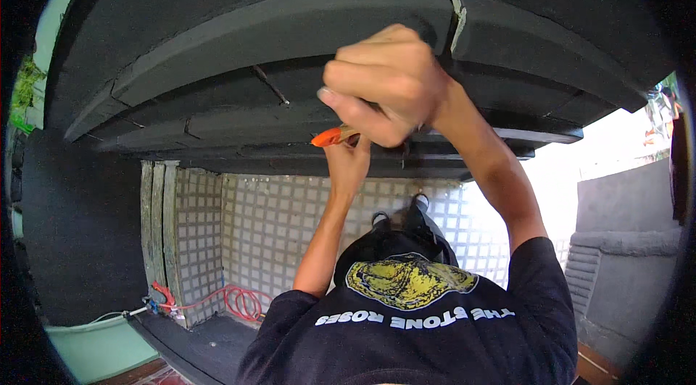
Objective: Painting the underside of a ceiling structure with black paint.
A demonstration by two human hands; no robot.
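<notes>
My right hand [388,84] is raised in front of a dark grey ledged surface [304,22], its fingers curled into a fist. Whatever it may hold is hidden by the fingers. Below and partly behind it, my left hand [346,164] has its fingers closed around a thin tool with a bright orange end [330,137]. A tan part of the tool shows beside the orange, but the rest is covered by my right hand, so its exact kind cannot be told. Both hands are close to the lower ledges.
A thin rod [272,85] sticks out from the ledges, and a pale gap [457,22] splits the upper one. Below are a tiled floor [275,225], upright boards [159,218] and a coiled red hose [243,303]. Grey blocks [627,204] stand at right.
</notes>
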